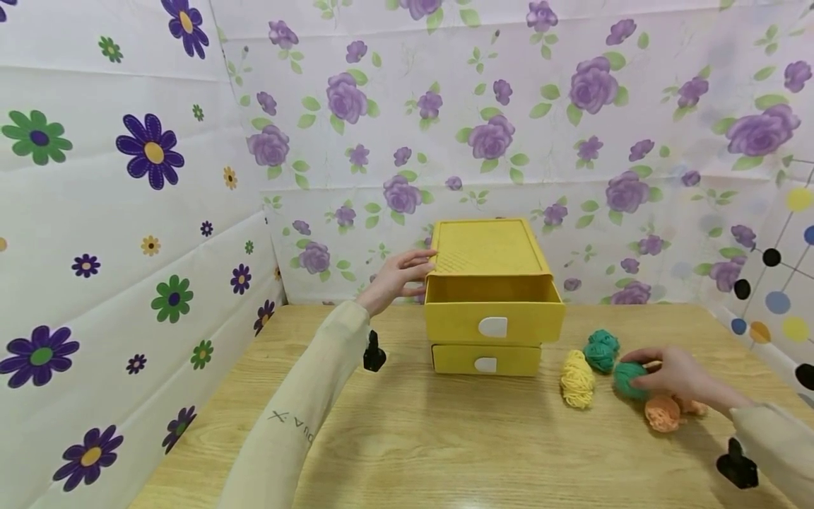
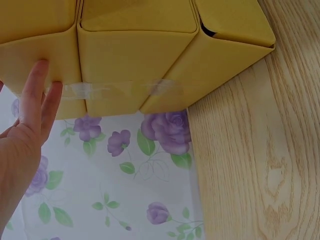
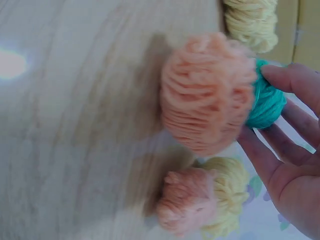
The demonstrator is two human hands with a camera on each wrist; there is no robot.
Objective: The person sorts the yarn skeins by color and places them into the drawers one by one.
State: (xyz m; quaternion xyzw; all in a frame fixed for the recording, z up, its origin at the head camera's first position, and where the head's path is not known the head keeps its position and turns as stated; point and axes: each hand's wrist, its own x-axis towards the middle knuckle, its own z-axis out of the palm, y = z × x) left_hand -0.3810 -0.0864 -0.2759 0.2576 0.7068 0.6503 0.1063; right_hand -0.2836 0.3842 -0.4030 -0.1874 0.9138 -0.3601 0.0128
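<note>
A yellow two-drawer storage box [image 1: 486, 247] stands on the table, its top drawer [image 1: 492, 322] pulled out and its lower drawer [image 1: 486, 360] closed. My left hand [image 1: 400, 279] touches the box's left side near the top with extended fingers; the left wrist view shows the fingertips against the yellow side wall [image 2: 135, 65]. To the right of the box, my right hand [image 1: 680, 375] pinches a green yarn ball [image 1: 629, 380] between thumb and fingers. Close by lie another green yarn ball [image 1: 600, 350], a yellow yarn skein [image 1: 577, 379] and an orange yarn ball [image 1: 663, 415].
A second piece of orange yarn [image 1: 693, 406] lies partly under the right hand. In the right wrist view, a pale yellow yarn ball [image 3: 227, 192] sits beside a peach one [image 3: 186, 200]. Flowered sheets [image 1: 407, 141] hang behind and left of the wooden table [image 1: 394, 445].
</note>
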